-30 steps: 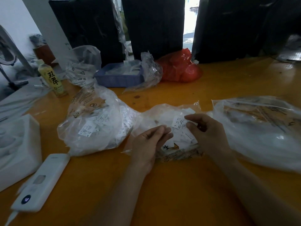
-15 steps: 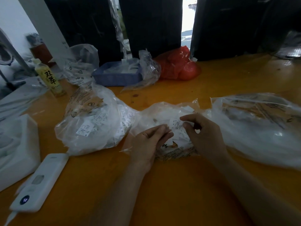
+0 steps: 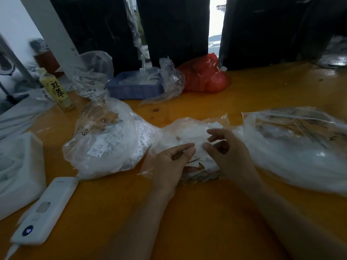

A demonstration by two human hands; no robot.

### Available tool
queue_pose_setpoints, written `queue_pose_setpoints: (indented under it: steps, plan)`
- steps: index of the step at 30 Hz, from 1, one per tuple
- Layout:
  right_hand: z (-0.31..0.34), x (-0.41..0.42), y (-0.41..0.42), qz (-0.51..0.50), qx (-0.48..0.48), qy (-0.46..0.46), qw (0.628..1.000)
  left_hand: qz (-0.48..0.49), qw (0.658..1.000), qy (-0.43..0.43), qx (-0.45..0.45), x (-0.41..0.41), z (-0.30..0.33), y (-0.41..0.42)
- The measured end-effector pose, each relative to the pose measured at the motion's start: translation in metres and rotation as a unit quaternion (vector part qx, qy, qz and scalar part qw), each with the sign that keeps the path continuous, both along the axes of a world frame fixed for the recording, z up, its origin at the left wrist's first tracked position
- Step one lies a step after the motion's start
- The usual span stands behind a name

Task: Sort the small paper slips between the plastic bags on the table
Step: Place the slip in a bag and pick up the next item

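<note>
Three clear plastic bags lie on the orange table. The left bag point(image 3: 105, 139) bulges with several white printed slips. The small middle bag point(image 3: 189, 132) sits under both hands. The right bag point(image 3: 300, 145) is large and flat. My left hand point(image 3: 169, 164) and my right hand point(image 3: 231, 154) meet over the middle bag, and their fingertips pinch a small white paper slip point(image 3: 198, 153) between them. My right hand's upper fingers are spread above it.
A white power bank point(image 3: 45, 211) with a lit display lies front left beside a white box point(image 3: 20, 171). A yellow bottle point(image 3: 56, 91), a blue tray point(image 3: 135, 87), more clear bags and a red bag point(image 3: 206, 76) stand at the back.
My right hand has drawn the slip down and toward my left hand. Both hands now pinch it together. The view has shifted slightly.
</note>
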State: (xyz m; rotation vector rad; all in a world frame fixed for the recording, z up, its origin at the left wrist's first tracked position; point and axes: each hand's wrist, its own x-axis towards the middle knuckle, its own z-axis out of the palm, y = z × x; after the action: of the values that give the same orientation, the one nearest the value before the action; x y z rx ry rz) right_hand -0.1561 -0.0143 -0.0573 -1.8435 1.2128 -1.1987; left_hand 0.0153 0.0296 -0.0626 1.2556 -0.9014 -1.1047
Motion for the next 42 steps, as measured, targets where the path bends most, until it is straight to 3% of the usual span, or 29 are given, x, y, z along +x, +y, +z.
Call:
queue_pose_setpoints:
  steps: [4,21,26,29,32,34,36,38,40,42]
  plan:
    - [0.0,-0.002,-0.002,0.0,0.047,-0.035,0.998,0.021,0.998,0.062,0.021,0.002,0.003,-0.003]
    - [0.001,0.004,0.006,0.049,0.023,-0.019,0.998,-0.005,0.993,0.115,0.003,0.0,0.002,-0.004]
    - [-0.002,0.006,0.006,0.05,0.028,0.008,0.998,-0.008,0.998,0.055,-0.018,-0.002,0.001,-0.001]
    - [0.002,0.002,0.006,0.006,0.009,-0.025,1.0,0.032,0.994,-0.089,-0.058,0.004,-0.003,-0.002]
    - [0.007,-0.002,0.005,-0.002,0.007,-0.029,1.0,0.09,0.954,-0.25,-0.136,0.009,-0.002,0.0]
    - [0.012,-0.009,0.0,-0.048,-0.033,0.018,0.998,0.149,0.907,-0.316,-0.236,0.015,0.008,0.002]
    - [0.02,-0.025,-0.007,-0.157,-0.109,0.078,0.978,0.25,0.805,-0.406,-0.353,0.036,0.019,0.003]
    - [0.027,-0.048,-0.017,-0.271,-0.149,0.152,0.939,0.371,0.715,-0.462,-0.37,0.075,0.028,0.004]
    - [0.027,-0.073,-0.029,-0.335,-0.092,0.264,0.9,0.449,0.708,-0.464,-0.287,0.113,0.033,0.009]
    - [0.023,-0.092,-0.038,-0.338,0.02,0.405,0.849,0.449,0.741,-0.469,-0.171,0.138,0.029,0.013]
